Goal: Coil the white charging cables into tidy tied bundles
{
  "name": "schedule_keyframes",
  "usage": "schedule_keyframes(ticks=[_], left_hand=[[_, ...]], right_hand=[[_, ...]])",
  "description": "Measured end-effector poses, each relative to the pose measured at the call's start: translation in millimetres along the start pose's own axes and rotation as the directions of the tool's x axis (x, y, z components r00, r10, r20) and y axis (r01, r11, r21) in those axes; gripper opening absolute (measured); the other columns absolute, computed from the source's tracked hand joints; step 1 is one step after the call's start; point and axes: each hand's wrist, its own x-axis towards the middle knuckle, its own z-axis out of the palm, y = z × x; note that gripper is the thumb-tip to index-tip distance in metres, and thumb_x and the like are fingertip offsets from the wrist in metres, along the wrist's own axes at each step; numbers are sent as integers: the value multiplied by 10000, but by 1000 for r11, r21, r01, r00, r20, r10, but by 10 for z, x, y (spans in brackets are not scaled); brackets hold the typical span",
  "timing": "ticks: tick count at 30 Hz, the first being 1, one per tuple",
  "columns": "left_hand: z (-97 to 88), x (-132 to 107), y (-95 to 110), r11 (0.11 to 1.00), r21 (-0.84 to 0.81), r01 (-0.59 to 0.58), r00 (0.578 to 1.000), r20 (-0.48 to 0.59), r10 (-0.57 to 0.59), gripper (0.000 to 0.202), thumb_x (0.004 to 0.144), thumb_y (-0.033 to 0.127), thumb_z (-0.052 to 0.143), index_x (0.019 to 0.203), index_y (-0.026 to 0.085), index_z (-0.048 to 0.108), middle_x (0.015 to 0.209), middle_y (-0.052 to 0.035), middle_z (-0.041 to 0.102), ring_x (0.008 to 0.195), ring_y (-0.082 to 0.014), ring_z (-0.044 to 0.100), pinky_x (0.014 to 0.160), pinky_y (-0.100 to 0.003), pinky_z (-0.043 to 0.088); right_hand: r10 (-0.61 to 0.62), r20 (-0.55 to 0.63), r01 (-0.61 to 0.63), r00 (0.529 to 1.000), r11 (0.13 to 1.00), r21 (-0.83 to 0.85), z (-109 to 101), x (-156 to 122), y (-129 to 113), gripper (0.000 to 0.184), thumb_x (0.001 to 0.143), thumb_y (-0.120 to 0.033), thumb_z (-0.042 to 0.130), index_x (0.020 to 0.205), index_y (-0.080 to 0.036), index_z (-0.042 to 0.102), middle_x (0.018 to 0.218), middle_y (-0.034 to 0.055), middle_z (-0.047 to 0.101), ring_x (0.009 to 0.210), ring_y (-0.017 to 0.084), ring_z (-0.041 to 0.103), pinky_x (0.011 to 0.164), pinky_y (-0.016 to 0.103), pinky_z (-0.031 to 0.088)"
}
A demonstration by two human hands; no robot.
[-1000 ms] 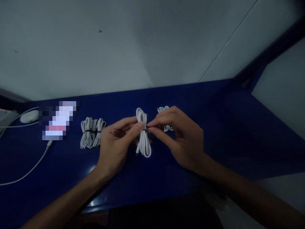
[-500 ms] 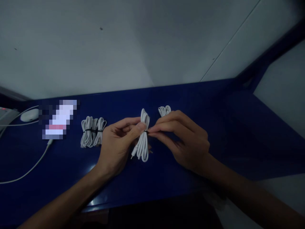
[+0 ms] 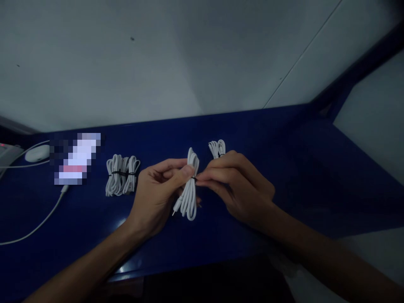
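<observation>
A coiled white cable (image 3: 189, 200) is held upright above the blue table, its plug end sticking out at the lower left. My left hand (image 3: 158, 189) is closed on the coil, thumb pressed across its middle. A dark twist tie (image 3: 193, 178) goes around the coil's waist. At its right side, my right hand (image 3: 241, 185) pinches the tie between thumb and fingertips. Behind the right hand lies another white cable bundle (image 3: 216, 148), partly hidden. Left of my left hand, several tied white cable bundles (image 3: 116, 176) lie side by side.
On the left, a phone with a blurred screen (image 3: 78, 158) lies on the blue table (image 3: 195, 130) with a charging cable (image 3: 47, 225) plugged in. Beside it sits a white rounded object (image 3: 38, 153). A pale wall (image 3: 142, 75) rises behind the table.
Both hands and the coiled cable have come slightly lower in view. The grip on the coil and the pinch on the tie look the same.
</observation>
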Motion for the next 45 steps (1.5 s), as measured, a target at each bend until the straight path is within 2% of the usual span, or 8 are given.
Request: schedule_keyframes(ticks=[4, 12, 22, 28, 31, 36, 41, 45], left_hand=[[14, -4, 0, 1000, -9, 11, 1000, -6, -11, 331, 660, 251, 1014, 927, 174, 835, 546, 39, 626, 442, -143, 644, 448, -257, 636], [10, 9, -25, 999, -25, -19, 1000, -20, 19, 345, 678, 301, 1016, 923, 163, 817, 544, 47, 609, 447, -105, 595, 496, -258, 648], [-31, 12, -59, 991, 14, -131, 991, 11, 131, 304, 743, 332, 989, 943, 176, 820, 613, 8, 720, 515, -122, 672, 610, -261, 638], [-54, 11, -103, 989, -24, -147, 989, -8, 147, 214, 782, 303, 971, 874, 181, 820, 645, 28, 707, 566, -71, 646, 623, -178, 564], [-63, 23, -123, 990, -101, -96, 995, 5, 97, 198, 779, 289, 973, 792, 186, 805, 666, 27, 717, 593, -67, 645, 635, -175, 557], [-76, 55, -123, 991, -106, -84, 996, 5, 85, 221, 746, 299, 994, 761, 189, 803, 687, 16, 743, 617, -86, 659, 684, -211, 581], [-59, 71, -99, 992, -89, -85, 996, -17, 83, 278, 693, 333, 1023, 755, 179, 799, 659, 11, 725, 625, -115, 686, 688, -236, 598], [-56, 66, -86, 997, -52, -60, 998, 20, 61, 275, 782, 388, 968, 864, 167, 827, 717, -16, 752, 635, -113, 699, 658, -207, 586]], right_hand=[[-19, 20, 19, 1000, 1000, 15, 3, 15, 18, 257, 942, -114, 820, 1138, -241, 712, 975, 16, 758, 836, 186, 718, 695, 355, 634], [19, -27, -19, 999, 1000, 10, 58, 13, -44, 203, 976, -127, 788, 1117, -234, 688, 960, 15, 727, 817, 179, 693, 683, 358, 608], [152, -46, -148, 987, 985, 87, 97, 56, -149, 143, 1010, -118, 722, 1051, -251, 685, 911, 15, 705, 818, 189, 675, 669, 363, 586], [264, -19, -257, 964, 950, 177, 134, 43, -178, 132, 1014, -113, 707, 1013, -242, 676, 917, 12, 692, 849, 183, 673, 711, 359, 587], [370, 35, -363, 928, 884, 295, 147, 32, -199, 127, 1013, -121, 706, 1011, -245, 682, 946, 7, 666, 817, 161, 662, 686, 336, 588], [548, 136, -548, 825, 721, 423, 156, 26, -238, 109, 997, -155, 738, 967, -253, 701, 903, -12, 653, 762, 145, 648, 671, 325, 584], [626, 170, -611, 761, 605, 511, 149, 50, -244, 84, 963, -187, 796, 946, -249, 742, 887, -18, 685, 745, 139, 692, 652, 305, 607], [669, 240, -660, 703, 489, 570, 101, 108, -215, 41, 963, -209, 804, 934, -226, 781, 807, -18, 731, 692, 128, 704, 595, 263, 599]])
